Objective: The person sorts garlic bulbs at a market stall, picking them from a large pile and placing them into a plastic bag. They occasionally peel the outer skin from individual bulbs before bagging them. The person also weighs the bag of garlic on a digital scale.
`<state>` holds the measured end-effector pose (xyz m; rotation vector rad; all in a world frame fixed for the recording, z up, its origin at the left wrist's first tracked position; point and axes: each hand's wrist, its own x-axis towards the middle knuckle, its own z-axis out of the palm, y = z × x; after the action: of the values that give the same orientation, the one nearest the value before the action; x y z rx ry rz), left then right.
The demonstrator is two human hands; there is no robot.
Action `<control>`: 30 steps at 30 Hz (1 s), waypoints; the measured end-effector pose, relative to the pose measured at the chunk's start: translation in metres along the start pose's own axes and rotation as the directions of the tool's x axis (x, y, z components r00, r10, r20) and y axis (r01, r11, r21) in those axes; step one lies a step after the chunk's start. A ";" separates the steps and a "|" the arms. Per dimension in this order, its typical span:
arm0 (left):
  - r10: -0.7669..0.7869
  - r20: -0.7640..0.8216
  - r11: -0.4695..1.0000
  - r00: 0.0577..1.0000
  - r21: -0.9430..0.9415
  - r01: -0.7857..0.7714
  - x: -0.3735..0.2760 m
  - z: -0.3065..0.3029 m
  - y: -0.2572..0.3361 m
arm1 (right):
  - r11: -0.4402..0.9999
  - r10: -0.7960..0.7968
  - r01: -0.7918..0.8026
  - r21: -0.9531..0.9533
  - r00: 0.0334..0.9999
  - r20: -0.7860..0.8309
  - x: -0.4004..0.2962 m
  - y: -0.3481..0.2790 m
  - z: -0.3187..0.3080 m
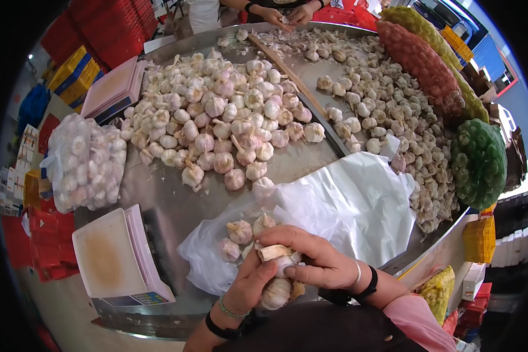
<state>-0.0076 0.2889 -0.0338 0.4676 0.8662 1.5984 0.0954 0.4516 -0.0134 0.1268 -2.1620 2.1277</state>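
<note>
Both my hands are together near the table's front edge. My right hand [319,259] pinches a garlic bulb with a thick dry stem [276,253] from above. My left hand [253,284] closes on the same bulb from the other side. Another garlic bulb [276,292] sits just below, against my palms; which hand bears it is hard to tell. Beyond my fingers, several garlic bulbs [240,232] lie on or in a clear plastic bag [207,259]. A white plastic sheet [352,198] spreads to the right of it. A large heap of garlic bulbs [215,105] lies farther back.
Two scales [108,257] [114,86] and a filled bag of garlic [86,163] stand at left. A wooden strip [290,77] divides the steel table [167,198]. More garlic [391,101], a red net sack [418,66] and a green one [479,163] lie right. Another person's hands [288,16] are across.
</note>
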 end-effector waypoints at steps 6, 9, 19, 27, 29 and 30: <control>0.001 -0.123 1.000 0.992 -0.007 -0.002 -0.004 -0.003 -0.004 | 0.997 0.081 -0.083 -0.010 0.992 -0.096 -0.001 0.013 0.016; 0.138 -0.294 0.977 0.946 0.195 -0.082 0.005 -0.028 -0.024 | 0.952 0.101 -0.161 -0.261 0.968 -0.228 0.004 0.039 0.014; 0.567 -0.011 0.068 0.824 0.997 -0.034 0.016 -0.079 -0.088 | 0.422 0.367 -0.420 -0.803 0.889 -0.273 -0.041 0.128 -0.037; 0.611 -0.139 0.200 0.779 0.980 0.018 0.018 -0.083 -0.112 | 0.504 0.291 -0.513 -0.695 0.858 -0.422 0.030 0.071 -0.049; 0.616 -0.173 0.241 0.768 0.970 0.025 0.016 -0.080 -0.107 | 0.608 0.288 -0.509 -0.609 0.857 -0.428 0.054 0.083 -0.053; 0.637 -0.156 0.192 0.755 0.980 0.041 0.015 -0.080 -0.106 | 0.567 0.207 -0.463 -0.682 0.881 -0.426 0.060 0.109 -0.054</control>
<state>0.0018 0.2839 -0.1668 1.1611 2.4424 1.3633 0.0224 0.5082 -0.1124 -0.7003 -2.8154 0.9980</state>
